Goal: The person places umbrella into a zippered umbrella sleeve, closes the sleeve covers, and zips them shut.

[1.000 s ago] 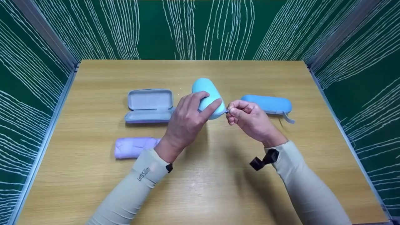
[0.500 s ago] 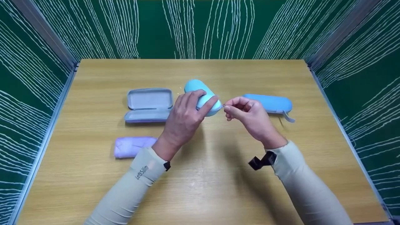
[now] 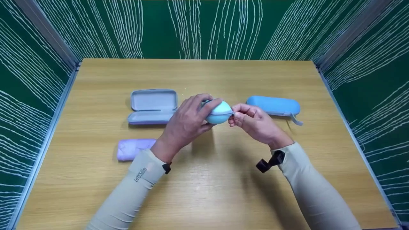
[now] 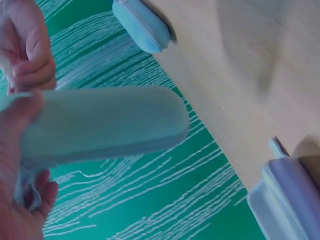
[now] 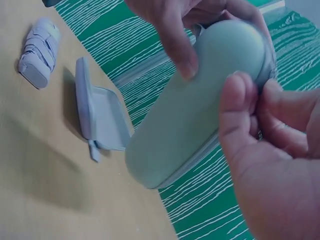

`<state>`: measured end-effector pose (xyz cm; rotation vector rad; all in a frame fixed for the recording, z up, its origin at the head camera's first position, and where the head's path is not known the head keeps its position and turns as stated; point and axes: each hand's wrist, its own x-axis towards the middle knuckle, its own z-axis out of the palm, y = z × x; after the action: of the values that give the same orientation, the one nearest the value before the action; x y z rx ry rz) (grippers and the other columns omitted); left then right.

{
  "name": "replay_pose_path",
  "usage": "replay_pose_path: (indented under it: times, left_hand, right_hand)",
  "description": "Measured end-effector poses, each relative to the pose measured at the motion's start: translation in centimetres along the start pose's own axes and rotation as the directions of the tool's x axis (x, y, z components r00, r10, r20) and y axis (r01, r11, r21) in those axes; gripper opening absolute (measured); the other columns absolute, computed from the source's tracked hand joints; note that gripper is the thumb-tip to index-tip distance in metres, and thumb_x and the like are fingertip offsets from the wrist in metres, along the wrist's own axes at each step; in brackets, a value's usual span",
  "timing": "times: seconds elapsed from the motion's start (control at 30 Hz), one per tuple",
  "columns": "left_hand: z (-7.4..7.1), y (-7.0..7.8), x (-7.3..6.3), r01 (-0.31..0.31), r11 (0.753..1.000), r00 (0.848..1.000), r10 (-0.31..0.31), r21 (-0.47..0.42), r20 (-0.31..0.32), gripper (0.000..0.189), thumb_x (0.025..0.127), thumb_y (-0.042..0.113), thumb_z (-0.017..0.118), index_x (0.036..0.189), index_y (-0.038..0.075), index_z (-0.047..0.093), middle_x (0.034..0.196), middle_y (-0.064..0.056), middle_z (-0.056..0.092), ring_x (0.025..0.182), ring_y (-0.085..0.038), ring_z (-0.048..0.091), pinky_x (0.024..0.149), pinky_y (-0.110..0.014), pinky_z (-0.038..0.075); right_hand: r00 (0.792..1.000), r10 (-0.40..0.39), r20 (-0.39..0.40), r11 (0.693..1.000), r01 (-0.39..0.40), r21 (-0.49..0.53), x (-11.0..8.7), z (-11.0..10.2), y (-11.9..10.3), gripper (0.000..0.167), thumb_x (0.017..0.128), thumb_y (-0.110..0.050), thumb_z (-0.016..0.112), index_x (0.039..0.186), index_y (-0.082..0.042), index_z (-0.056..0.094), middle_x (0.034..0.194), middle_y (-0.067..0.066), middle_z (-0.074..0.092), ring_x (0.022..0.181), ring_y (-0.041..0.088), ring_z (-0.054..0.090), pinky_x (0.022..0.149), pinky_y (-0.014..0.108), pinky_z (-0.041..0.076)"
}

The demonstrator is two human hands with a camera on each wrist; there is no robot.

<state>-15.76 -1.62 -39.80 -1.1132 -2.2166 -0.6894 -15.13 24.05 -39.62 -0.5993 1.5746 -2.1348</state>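
My left hand (image 3: 187, 123) grips a light teal zippered glasses case (image 3: 219, 108) above the middle of the table, thumb and fingers around its body. One rounded end, with the zipper seam across it, faces the head camera. At that end my right hand (image 3: 255, 124) pinches the zipper pull between thumb and forefinger; the pull is mostly hidden by the fingertips. In the right wrist view the case (image 5: 185, 120) slants down to the left, its seam along the lower edge, and looks closed. A strap loop (image 4: 30, 192) hangs by the left hand's fingers in the left wrist view.
An open lavender case (image 3: 153, 117) with a grey lining lies left of the hands. In front of it is a wrapped purple bundle (image 3: 134, 149), partly behind the left forearm. A closed blue case (image 3: 274, 105) with a strap lies behind the right hand. Green walls enclose the wooden table (image 3: 204, 191).
The left hand has turned the teal case, so its long top has swung away and its seamed end faces the head camera. The right hand stays at the zipper end.
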Motion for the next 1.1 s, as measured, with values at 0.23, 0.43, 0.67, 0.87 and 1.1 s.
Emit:
replay_pose_path:
  times: [0.23,0.43,0.67,0.87,1.1]
  left_hand:
    - [0.5,-1.3,-1.1,-0.007,0.99,1.0,0.007,-0.141,-0.003,0.076,0.084,0.027,0.088,0.147,0.018,0.046,0.138,-0.01,0.054,0.127,-0.026,0.056,0.113,-0.037,0.041]
    - [1.0,-2.0,-1.5,-0.068,0.969,0.996,0.05,-0.238,-0.08,0.071,0.087,0.029,0.085,0.146,0.014,0.048,0.142,-0.008,0.057,0.133,-0.025,0.054,0.116,-0.039,0.038]
    - [1.5,-2.1,-1.8,-0.037,0.949,0.998,0.019,-0.312,-0.06,0.07,0.09,0.024,0.082,0.148,0.016,0.044,0.144,-0.011,0.055,0.139,-0.023,0.05,0.116,-0.04,0.038]
    - [1.1,-2.2,-1.7,-0.028,0.982,0.999,0.022,-0.187,-0.035,0.071,0.091,0.024,0.081,0.15,0.019,0.041,0.14,-0.012,0.055,0.13,-0.025,0.056,0.114,-0.042,0.041]
    - [0.0,-2.3,-1.3,-0.048,0.996,0.999,0.047,-0.072,-0.022,0.08,0.084,0.018,0.088,0.148,0.028,0.041,0.133,-0.015,0.054,0.128,-0.033,0.057,0.111,-0.065,0.034]
  right_hand:
    - [0.995,-0.065,0.076,0.994,0.057,0.093,0.0,-0.1,1.0,0.02,0.108,0.0,0.044,0.111,-0.005,0.063,0.099,0.005,0.062,0.094,0.018,0.062,0.092,0.028,0.051]
    - [0.988,-0.097,0.117,0.984,0.077,0.163,-0.1,-0.4,1.6,0.017,0.108,-0.004,0.048,0.113,-0.005,0.064,0.103,0.004,0.062,0.096,0.017,0.062,0.091,0.027,0.051]
    - [0.987,-0.104,0.124,0.98,0.08,0.182,-0.2,-0.7,1.6,0.015,0.108,-0.005,0.05,0.114,-0.005,0.064,0.103,0.004,0.063,0.095,0.017,0.063,0.091,0.027,0.051]
    - [0.998,-0.059,0.021,0.996,0.057,0.069,-0.3,-1.0,0.7,0.021,0.107,0.004,0.044,0.106,-0.005,0.062,0.096,0.006,0.064,0.087,0.016,0.061,0.083,0.026,0.052]
    - [1.0,-0.007,-0.019,1.0,0.007,0.027,-0.3,-1.1,-0.1,0.017,0.107,0.001,0.047,0.104,-0.005,0.063,0.093,0.007,0.064,0.083,0.018,0.06,0.081,0.027,0.052]
